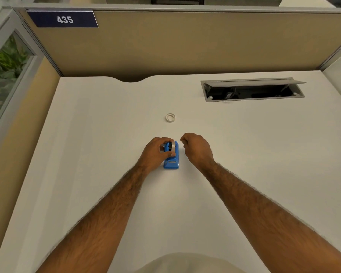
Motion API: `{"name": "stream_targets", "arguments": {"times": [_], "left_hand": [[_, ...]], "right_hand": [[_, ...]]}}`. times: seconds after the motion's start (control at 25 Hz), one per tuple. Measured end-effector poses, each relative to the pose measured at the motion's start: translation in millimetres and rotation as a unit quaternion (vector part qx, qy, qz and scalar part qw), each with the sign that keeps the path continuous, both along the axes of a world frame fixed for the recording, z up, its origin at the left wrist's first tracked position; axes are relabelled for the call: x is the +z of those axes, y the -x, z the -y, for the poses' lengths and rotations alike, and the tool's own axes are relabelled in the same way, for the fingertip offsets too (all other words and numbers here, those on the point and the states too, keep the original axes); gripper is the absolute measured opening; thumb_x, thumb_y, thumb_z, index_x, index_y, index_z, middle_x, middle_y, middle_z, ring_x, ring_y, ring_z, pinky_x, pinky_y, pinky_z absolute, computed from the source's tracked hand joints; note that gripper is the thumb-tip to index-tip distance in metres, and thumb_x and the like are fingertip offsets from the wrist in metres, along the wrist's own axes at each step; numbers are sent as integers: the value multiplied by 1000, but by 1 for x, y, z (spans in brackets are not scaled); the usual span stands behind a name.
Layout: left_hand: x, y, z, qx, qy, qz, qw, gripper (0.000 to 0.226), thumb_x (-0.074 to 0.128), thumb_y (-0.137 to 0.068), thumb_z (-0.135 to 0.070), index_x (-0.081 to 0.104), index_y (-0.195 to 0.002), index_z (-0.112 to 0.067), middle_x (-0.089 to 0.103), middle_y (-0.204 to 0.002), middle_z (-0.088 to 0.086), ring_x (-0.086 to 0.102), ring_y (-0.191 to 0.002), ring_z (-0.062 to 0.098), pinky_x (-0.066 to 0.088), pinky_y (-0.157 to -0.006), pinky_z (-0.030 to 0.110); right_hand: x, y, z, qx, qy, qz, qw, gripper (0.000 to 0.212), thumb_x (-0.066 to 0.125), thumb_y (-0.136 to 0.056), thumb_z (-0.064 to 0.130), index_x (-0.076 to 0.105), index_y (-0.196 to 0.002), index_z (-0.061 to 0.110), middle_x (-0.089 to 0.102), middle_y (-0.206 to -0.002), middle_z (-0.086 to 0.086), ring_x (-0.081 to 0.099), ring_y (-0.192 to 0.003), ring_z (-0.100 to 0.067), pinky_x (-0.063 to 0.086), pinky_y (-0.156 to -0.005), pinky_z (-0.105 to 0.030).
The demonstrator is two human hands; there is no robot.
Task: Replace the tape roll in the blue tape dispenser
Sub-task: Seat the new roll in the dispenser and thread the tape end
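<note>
The blue tape dispenser (172, 159) stands on the white desk (106, 134), its cutter end toward me. A tape roll (172, 147) sits in its cradle. My left hand (156, 152) wraps the dispenser's far end from the left, thumb and fingers closed on its sides. Just to the right of the dispenser my right hand (197, 147) hovers with the fingers curled in and nothing visible in them. A second, pale tape roll (170, 117) lies flat on the desk farther back, apart from both hands.
An open cable hatch (252, 89) with a raised lid is set into the desk at the back right. Tan cubicle panels (185, 46) wall in the back and left; a sign reads 435.
</note>
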State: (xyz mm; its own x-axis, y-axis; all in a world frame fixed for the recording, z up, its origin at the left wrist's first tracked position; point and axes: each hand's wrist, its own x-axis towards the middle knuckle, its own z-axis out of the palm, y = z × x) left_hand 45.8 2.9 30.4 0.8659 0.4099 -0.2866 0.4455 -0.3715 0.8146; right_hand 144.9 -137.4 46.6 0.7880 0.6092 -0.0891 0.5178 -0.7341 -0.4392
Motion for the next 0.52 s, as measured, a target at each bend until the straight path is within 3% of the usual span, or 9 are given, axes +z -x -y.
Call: {"name": "stream_targets", "arguments": {"times": [0.12, 0.32, 0.52], "left_hand": [[1, 1, 0, 5, 8, 5, 1000, 50, 81, -77, -22, 62, -122, -21, 60, -122, 0, 63, -104, 19, 50, -88, 26], [3, 0, 0, 1, 3, 6, 1000, 51, 80, -79, -26, 61, -126, -18, 59, -123, 0, 62, -103, 17, 48, -86, 22], [3, -1, 0, 0, 7, 0, 1000, 51, 81, -78, -23, 61, -124, -18, 60, -123, 2, 62, -101, 16, 47, -85, 23]], "right_hand": [[3, 2, -3, 47, -23, -35, 998, 35, 48, -90, 2, 69, -116, 13, 68, -110, -7, 63, -97, -23, 51, -84, -33], [7, 3, -10, 81, -83, -84, 990, 20, 64, -89, 23, 73, -104, 14, 60, -97, -3, 58, -82, -16, 42, -70, -25], [6, -4, -13, 45, -112, -114, 986, 19, 74, -83, 16, 76, -101, 11, 64, -98, -6, 59, -84, -16, 44, -70, -21]]}}
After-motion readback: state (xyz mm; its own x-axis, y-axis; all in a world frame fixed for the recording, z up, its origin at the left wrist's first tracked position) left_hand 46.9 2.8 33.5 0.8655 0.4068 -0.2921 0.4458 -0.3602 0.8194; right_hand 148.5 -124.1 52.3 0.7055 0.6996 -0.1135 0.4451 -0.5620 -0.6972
